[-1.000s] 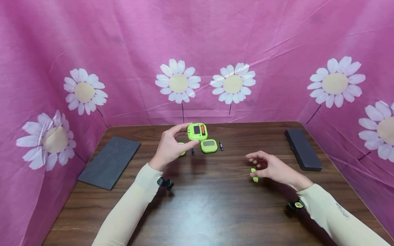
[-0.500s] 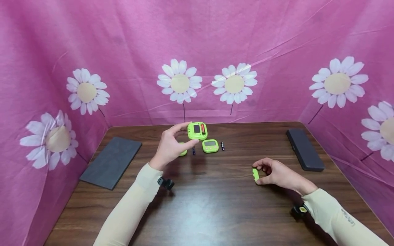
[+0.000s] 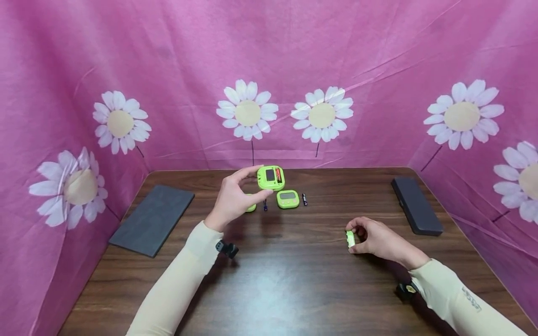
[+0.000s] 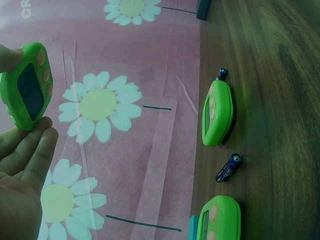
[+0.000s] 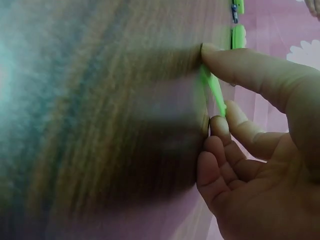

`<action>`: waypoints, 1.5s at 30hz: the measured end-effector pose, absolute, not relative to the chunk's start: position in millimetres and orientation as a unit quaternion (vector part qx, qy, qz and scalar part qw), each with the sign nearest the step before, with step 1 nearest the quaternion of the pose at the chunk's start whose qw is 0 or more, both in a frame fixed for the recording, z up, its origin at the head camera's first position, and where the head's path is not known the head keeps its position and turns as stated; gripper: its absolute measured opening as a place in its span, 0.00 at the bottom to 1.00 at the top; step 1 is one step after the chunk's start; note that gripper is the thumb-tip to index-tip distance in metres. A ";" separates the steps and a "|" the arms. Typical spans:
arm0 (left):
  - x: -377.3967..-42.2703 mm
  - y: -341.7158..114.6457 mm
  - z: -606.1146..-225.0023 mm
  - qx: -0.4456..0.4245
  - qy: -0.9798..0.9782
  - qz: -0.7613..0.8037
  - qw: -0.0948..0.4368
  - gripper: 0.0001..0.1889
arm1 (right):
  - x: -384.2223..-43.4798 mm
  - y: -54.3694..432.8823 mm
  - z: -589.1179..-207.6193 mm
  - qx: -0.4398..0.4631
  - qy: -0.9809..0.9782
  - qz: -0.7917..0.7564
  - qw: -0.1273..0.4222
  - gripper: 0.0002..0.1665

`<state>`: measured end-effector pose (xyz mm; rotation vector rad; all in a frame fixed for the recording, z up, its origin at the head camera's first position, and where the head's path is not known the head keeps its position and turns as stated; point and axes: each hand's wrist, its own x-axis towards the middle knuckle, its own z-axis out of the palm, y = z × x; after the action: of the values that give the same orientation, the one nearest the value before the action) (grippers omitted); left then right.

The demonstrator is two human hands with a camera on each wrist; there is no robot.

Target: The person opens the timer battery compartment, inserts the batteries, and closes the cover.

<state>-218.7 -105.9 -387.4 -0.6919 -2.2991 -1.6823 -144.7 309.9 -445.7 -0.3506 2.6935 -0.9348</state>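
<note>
My left hand [image 3: 233, 200] holds a lime-green digital timer [image 3: 270, 178] raised above the table, between thumb and fingers. Its back faces the head camera, with the battery compartment uncovered and a red battery [image 3: 278, 175] inside. In the left wrist view the timer's screen and round buttons show. At the right, my right hand [image 3: 378, 240] pinches a small green battery cover [image 3: 350, 238] by its ends, tilted up close over the tabletop. A second green timer [image 3: 288, 199] lies screen up between two dark batteries [image 4: 229, 168]. A third green timer [image 4: 220, 220] is partly hidden behind my left hand in the head view.
A flat dark grey slab [image 3: 153, 220] lies at the table's left side. On the right rests a long dark case [image 3: 416, 205]. Pink cloth [image 3: 277, 56] with daisies hangs around the back and sides of the wooden table [image 3: 294, 280].
My right hand has lowered and taken hold of the green battery cover, then tilted it so it looks paler. My left hand with the timer has hardly moved.
</note>
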 end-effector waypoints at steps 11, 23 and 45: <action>-218.7 -106.7 -387.2 -0.231 -0.779 -0.575 0.094 0.34 | -140.0 310.0 -450.4 -0.139 0.924 -0.335 0.122 0.28; -218.5 -105.5 -388.7 -0.239 -0.775 -0.575 0.107 0.34 | -170.7 293.6 -425.3 -0.133 0.885 -0.437 0.093 0.36; -218.7 -110.3 -382.3 -0.249 -0.777 -0.567 0.110 0.34 | -233.9 158.4 -330.2 -0.155 0.730 -0.652 0.138 0.37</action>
<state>-218.7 -110.3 -382.3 -0.7304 -2.2841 -1.6675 -233.9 158.4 -330.2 -0.4471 2.1099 -1.8846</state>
